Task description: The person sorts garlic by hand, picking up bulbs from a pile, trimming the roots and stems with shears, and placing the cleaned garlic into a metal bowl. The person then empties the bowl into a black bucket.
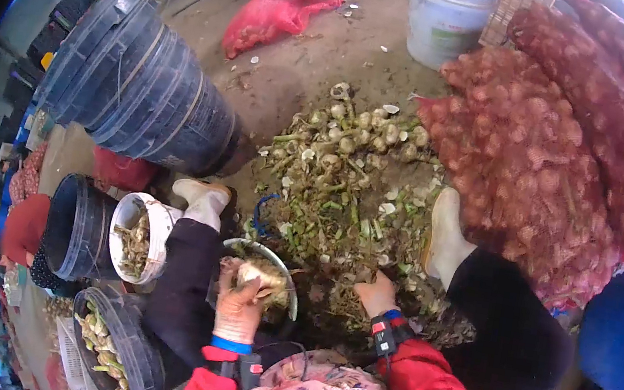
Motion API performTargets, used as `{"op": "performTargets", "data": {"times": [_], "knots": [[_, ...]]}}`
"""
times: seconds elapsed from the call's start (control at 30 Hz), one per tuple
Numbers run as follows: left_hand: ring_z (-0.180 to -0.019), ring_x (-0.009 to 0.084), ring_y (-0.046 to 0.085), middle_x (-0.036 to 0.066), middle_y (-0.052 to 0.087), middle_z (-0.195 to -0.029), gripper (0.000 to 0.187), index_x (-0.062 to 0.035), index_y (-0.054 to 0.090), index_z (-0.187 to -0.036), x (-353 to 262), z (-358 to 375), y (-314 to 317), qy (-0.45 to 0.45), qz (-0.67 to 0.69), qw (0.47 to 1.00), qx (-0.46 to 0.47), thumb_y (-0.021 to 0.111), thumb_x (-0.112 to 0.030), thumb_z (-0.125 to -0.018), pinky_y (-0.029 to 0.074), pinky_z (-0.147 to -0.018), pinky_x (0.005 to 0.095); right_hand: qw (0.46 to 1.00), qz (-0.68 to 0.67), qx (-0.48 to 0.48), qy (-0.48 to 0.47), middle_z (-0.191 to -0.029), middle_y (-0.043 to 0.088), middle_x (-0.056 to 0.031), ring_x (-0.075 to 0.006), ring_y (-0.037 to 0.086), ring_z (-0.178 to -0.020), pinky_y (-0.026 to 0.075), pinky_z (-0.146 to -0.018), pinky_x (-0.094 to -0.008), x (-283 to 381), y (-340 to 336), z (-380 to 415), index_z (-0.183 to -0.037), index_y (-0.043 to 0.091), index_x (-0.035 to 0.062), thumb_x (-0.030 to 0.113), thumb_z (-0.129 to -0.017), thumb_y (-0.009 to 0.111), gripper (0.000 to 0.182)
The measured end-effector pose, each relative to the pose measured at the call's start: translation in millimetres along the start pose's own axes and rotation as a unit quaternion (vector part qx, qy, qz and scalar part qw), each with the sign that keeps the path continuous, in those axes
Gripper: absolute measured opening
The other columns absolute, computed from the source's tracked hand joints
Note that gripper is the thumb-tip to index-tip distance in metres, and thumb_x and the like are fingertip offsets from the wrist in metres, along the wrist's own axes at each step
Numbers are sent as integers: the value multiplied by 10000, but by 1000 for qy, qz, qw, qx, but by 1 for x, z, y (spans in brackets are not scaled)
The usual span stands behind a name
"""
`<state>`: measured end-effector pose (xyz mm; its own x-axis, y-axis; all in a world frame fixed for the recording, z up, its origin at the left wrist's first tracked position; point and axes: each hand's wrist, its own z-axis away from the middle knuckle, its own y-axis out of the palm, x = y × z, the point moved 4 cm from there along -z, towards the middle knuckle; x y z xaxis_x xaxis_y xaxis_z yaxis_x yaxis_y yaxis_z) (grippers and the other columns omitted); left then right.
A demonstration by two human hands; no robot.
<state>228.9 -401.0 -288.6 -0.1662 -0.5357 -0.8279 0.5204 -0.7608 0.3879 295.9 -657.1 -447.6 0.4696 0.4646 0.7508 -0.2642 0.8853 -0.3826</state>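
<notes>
Left fingers (246, 293) around a pale piece (265, 275); right fingers (381, 281) curled at scraps (346, 293), hold unclear.

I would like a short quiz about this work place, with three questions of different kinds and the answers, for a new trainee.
1. True or false: the right hand is at the round tub, and the left hand is down at the scraps on the ground.
2. Where in the picture does the tall stack of dark buckets stand? A) at the left; B) in the centre; C) at the right.
3. Fill in the colour: the large, full mesh sacks are ____.

Key: 1 false, it is the other way round: the left hand is at the round tub, the right hand at the scraps; 2 A; 3 red.
</notes>
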Motion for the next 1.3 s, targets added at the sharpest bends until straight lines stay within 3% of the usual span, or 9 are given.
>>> {"op": "performTargets", "data": {"times": [0.13,0.27,0.47,0.67,0.73,0.8,0.87,1.0,1.3], "knots": [[-1115,372,552,180,518,-1270,867,-93,445,-1331,-22,-19,-38,161,-766,616,-85,854,-267,-586,448,-982,457,997,-70,7,20,-1001,685,-206,-390,638,-976,491,-861,-440,-25,17,-24,-1071,651,25,285,-690,692,463],[-1101,362,564,158,584,-1188,621,-108,559,-1252,-2,-89,41,119,-652,747,46,771,-227,-680,463,-939,427,983,-175,-20,44,-844,677,-19,-144,606,-792,488,-757,-308,11,7,-8,-926,666,62,97,-712,729,225],[-939,318,638,136,644,-938,466,-140,563,-1241,90,-224,152,296,-812,488,120,630,-149,-780,493,-781,442,947,-308,8,89,-910,675,-33,-172,620,-863,489,-789,-326,15,9,-14,-964,665,63,111,-708,741,271],[-812,316,672,97,685,-934,406,-137,542,-1257,136,-290,152,190,-869,422,177,526,-108,-852,516,-691,430,970,-236,-24,45,-876,636,7,-95,561,-800,457,-726,-248,41,-4,-11,-962,669,30,42,-765,700,199],[-814,303,672,132,689,-968,475,-111,521,-1289,112,-271,154,122,-849,496,132,575,-105,-818,528,-691,428,962,-270,-17,48,-880,635,5,-91,558,-799,456,-721,-247,37,-5,-13,-975,665,31,48,-785,695,193],[-793,265,666,131,685,-966,607,-75,490,-1338,99,-250,131,-71,-564,817,97,622,-90,-746,533,-697,396,950,-308,-8,49,-884,634,4,-87,555,-797,454,-715,-246,45,-9,-14,-989,662,31,53,-806,690,187],[-906,177,600,90,633,-1089,698,-5,461,-1367,98,-221,101,-130,-314,914,221,621,-64,-690,491,-790,304,914,-398,-83,-4,-891,633,1,-78,553,-777,455,-684,-244,68,-29,-14,-1042,657,31,62,-846,671,199],[-1116,180,552,86,550,-1240,731,2,426,-1360,82,-125,77,-141,-230,904,331,680,-20,-675,482,-875,297,911,-413,14,-2,-876,629,2,-91,577,-722,468,-624,-249,111,-51,9,-1087,653,32,71,-858,666,232],[-980,152,582,73,584,-1108,717,-24,417,-1335,25,-34,54,7,-318,930,186,741,-7,-695,501,-841,300,951,-41,57,-301,-1061,603,-139,-337,606,-971,497,-842,-367,124,-28,54,-985,630,44,30,-742,653,245]]}}
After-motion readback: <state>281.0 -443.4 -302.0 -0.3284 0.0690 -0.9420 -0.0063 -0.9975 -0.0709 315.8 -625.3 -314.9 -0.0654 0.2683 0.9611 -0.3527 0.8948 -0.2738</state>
